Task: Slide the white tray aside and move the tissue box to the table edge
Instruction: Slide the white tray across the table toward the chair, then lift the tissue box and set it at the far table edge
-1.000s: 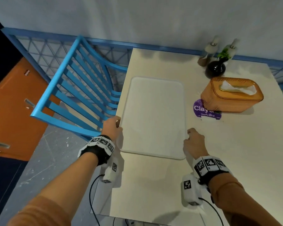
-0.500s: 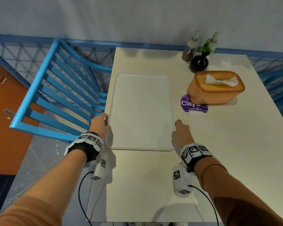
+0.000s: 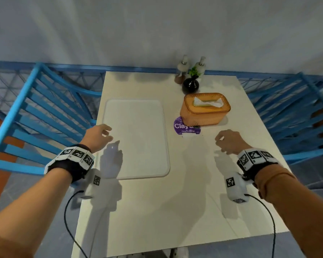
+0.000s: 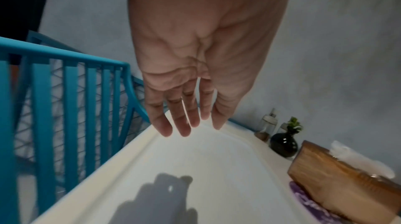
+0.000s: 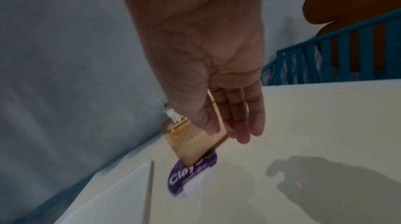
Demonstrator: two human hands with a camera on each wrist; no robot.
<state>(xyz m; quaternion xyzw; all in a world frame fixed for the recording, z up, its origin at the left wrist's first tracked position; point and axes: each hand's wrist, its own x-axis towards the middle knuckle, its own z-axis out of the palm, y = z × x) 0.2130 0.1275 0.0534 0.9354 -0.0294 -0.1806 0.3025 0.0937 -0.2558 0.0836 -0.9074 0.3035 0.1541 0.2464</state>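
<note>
- Both hands hold nothing: the left hand hangs above the left rim of the white tray, fingers spread and relaxed, clear of the tray surface.
- Right hand hovers over bare table with loosely curled, relaxed fingers, well apart from the tray's right edge.
- White tray lies flat along the table's left side, next to the blue chair.
- Tissue box, orange-brown with white tissue protruding, stands beyond the right hand, untouched, to the right of the tray.
- Purple round label lies partly under the box's near-left corner, between box and tray.
- Black vase and two bottles stand behind the box at the far table edge.
</note>
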